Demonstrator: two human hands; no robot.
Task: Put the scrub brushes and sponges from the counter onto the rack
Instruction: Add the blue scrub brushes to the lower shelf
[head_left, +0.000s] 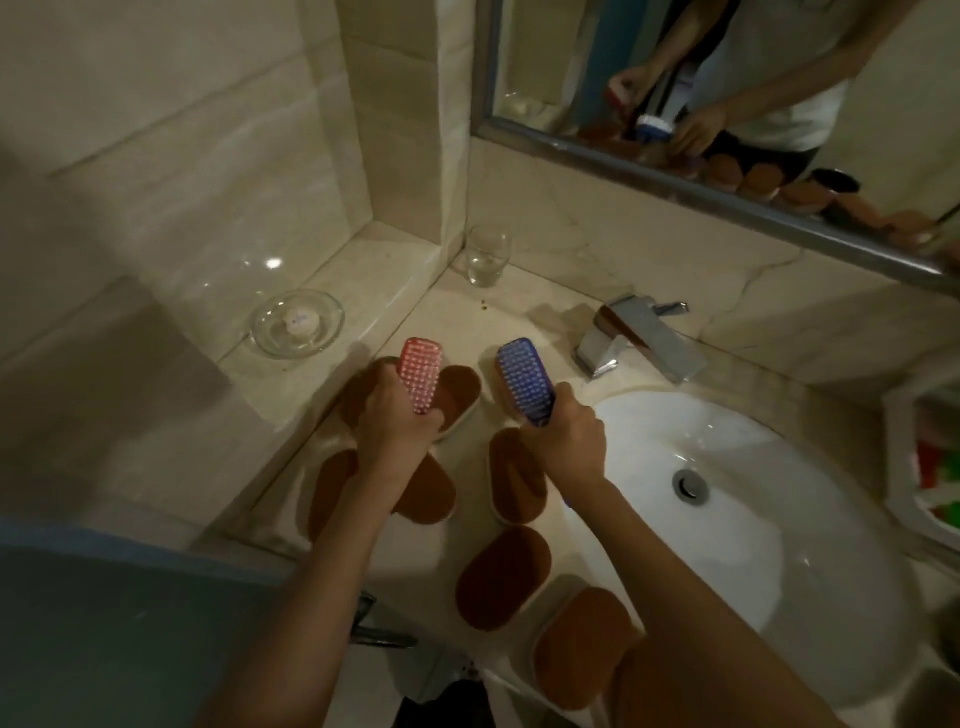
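My left hand (397, 421) grips a red scrub brush (420, 373) by its near end, bristles up, above the counter. My right hand (569, 441) holds a blue scrub brush (523, 378) the same way, just left of the sink. Several brown oval sponges lie flat on the beige counter (457, 306): one under the red brush (460, 388), one below my left wrist (428, 491), one beside my right wrist (514, 480), and others nearer me (504, 577) (582, 642). The rack is a white basket (904, 431) at the right edge, partly cut off.
A white sink basin (727, 519) with a drain fills the right side, with a chrome faucet (636, 338) behind it. A drinking glass (485, 254) stands in the back corner. A glass dish (297, 323) sits on the left ledge. A mirror (727, 78) hangs above.
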